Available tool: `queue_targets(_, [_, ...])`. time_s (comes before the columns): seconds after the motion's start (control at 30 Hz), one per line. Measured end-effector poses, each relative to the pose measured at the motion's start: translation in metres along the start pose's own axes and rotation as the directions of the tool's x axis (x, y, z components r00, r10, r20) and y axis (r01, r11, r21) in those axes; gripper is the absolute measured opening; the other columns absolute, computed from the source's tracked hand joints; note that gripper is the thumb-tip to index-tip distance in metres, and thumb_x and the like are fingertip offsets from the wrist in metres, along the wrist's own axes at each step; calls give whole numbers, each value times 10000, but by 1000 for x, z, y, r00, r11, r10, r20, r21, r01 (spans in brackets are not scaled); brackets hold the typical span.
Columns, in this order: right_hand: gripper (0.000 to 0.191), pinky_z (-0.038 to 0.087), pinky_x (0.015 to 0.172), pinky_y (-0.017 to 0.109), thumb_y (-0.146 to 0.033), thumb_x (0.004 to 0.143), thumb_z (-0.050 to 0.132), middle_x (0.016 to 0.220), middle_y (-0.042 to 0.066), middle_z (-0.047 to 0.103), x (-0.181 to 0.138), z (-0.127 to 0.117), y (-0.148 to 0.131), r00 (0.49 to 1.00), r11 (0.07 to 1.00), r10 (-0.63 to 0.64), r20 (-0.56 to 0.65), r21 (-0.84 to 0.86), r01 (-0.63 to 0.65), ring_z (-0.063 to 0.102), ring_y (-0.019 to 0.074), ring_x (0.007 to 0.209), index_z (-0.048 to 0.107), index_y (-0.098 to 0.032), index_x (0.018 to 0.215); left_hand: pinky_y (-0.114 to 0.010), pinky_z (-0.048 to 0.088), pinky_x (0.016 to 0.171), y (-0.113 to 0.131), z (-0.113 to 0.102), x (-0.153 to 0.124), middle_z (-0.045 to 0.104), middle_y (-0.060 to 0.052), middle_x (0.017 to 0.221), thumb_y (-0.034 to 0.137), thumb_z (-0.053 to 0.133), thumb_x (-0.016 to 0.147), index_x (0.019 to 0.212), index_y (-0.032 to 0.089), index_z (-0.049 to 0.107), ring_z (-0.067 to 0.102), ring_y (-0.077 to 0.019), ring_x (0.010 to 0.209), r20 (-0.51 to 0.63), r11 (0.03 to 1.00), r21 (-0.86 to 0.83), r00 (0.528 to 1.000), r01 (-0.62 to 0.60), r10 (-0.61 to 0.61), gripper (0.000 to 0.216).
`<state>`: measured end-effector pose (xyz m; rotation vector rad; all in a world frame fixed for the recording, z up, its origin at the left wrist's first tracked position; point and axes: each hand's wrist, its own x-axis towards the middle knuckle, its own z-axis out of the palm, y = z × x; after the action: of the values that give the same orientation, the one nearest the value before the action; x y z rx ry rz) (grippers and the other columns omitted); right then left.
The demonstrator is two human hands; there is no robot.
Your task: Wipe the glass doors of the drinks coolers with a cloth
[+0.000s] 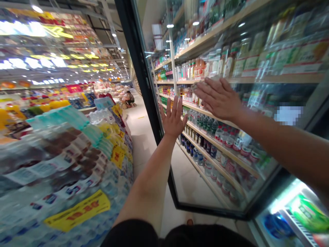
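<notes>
A glass cooler door with a black frame stands swung open before me. My left hand lies on the glass near the frame's left side, its fingers spread and holding nothing. Higher and to the right, my right hand is laid flat against the pane. Beneath its fingers a crumpled pale cloth peeks out; most of it is hidden by the hand. Rows of drink bottles on wooden shelves show in or through the glass.
On the left rises a stack of shrink-wrapped bottle packs with a yellow price sign. The lit cooler interior holds green bottles at lower right. Along the aisle floor, a person is low down in the distance.
</notes>
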<state>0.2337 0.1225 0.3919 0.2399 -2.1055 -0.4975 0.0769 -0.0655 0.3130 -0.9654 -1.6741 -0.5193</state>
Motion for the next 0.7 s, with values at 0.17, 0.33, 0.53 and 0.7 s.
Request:
queue_targets(0.17, [551,191,1259,642,-285,1038,334,1667,24,333,21,-4,7,978,987,146,-150,-43,-154,231,299,1574,355,-265,1588,-500,-37,1293,-1,1,0,355,-94,1632,544,349,1024,1553,181,411,57,-227,1578,-22,1000,17,1000,-12,13,645])
queue_targets(0.33, [542,223,1263,626,-308,1043,330,1657,4,350,26,5,-12,979,984,176,-100,19,-175,247,282,1570,359,-290,1584,-525,-31,1288,-4,6,-1,324,-106,1642,529,385,1023,1572,185,377,61,-252,1578,0,1000,0,1000,1,-1,648])
queue_targets(0.53, [555,165,1271,627,-316,1046,292,1664,-7,328,71,-1,12,978,987,161,-130,30,-158,210,259,1582,314,-297,1600,-536,-30,1288,-8,12,-1,354,-114,1626,503,418,1018,1564,179,391,46,-257,1572,-14,1000,8,1000,-26,26,636])
queue_targets(0.7, [597,155,1258,647,-397,1044,263,1684,17,269,134,-12,8,950,979,195,-242,-7,-203,184,309,1582,278,-238,1619,-577,-9,1291,-10,12,-2,326,-109,1639,499,456,1007,1575,178,370,45,-287,1572,-2,998,25,998,-56,56,659])
